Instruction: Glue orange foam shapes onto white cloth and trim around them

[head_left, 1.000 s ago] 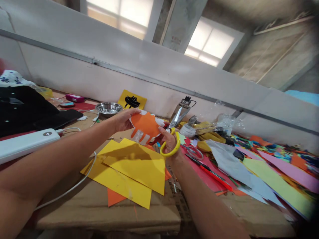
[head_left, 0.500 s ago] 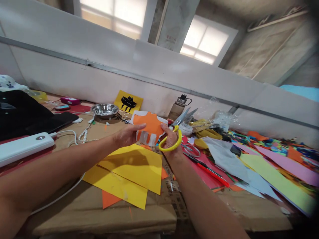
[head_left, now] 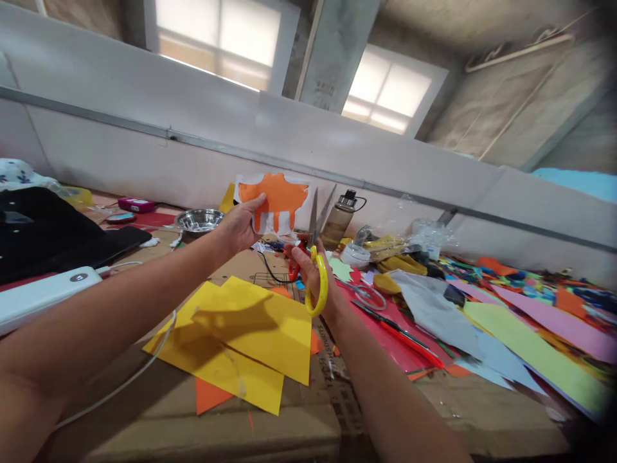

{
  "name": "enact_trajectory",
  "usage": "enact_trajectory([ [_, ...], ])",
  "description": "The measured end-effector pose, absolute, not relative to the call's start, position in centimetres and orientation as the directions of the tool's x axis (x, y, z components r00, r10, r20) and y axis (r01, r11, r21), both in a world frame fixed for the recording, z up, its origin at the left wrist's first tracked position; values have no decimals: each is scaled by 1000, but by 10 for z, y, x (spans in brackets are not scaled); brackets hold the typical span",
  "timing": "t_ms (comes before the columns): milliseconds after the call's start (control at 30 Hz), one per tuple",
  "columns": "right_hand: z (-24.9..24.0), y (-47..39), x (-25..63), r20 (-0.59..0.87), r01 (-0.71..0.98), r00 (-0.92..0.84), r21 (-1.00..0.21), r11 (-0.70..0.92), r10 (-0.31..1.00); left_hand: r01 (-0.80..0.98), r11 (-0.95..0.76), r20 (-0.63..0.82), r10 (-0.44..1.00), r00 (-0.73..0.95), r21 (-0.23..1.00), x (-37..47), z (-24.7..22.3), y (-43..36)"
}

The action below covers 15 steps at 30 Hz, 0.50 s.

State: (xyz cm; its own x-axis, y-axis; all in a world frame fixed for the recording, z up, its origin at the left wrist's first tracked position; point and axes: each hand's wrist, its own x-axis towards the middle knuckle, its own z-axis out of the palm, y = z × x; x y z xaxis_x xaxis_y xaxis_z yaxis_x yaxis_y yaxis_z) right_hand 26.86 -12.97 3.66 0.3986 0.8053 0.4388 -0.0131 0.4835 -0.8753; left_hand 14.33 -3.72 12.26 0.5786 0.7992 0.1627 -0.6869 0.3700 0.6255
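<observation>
An orange paper cutout (head_left: 282,193) with a white sheet behind it is pinched in my left hand (head_left: 243,224), raised above the table. Its lower edge has several narrow strips hanging down. My right hand (head_left: 308,267) grips yellow-handled scissors (head_left: 317,276); their blades point up and stand apart, a little to the right of the cutout and not touching it. Below both hands, yellow paper sheets (head_left: 260,328) overlap on the cardboard-covered table, with an orange sheet (head_left: 209,395) partly under them.
A steel bowl (head_left: 200,220) stands behind my left forearm, and a drink bottle (head_left: 340,222) by the wall. At right lie a red pen (head_left: 414,344), a red sheet (head_left: 380,347), coloured paper (head_left: 525,341) and scraps. A white power bank (head_left: 53,296) with a cable is at left.
My left hand has lifted the orange cutout up and slightly left. My right hand has let go of its edge and moved down and away, the scissors turned more upright.
</observation>
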Motion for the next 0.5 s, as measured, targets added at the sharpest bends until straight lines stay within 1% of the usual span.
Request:
enact_trajectory([
  [100, 36, -134, 264, 411, -43, 271, -898, 437, 871, -730, 359, 177, 820, 544, 581, 151, 126, -37],
  [167, 37, -136, 261, 405, -51, 237, -903, 427, 883, -751, 356, 156, 842, 516, 556, 157, 124, -35],
  [267, 37, -136, 260, 398, -66, 213, -905, 420, 892, -779, 334, 136, 874, 467, 531, 164, 120, -33],
  [367, 34, -134, 261, 374, -83, 207, -914, 397, 904, -780, 319, 110, 891, 441, 539, 166, 117, -34],
  [500, 28, -134, 260, 324, -38, 264, -938, 346, 908, -773, 309, 75, 907, 415, 555, 160, 115, -39],
])
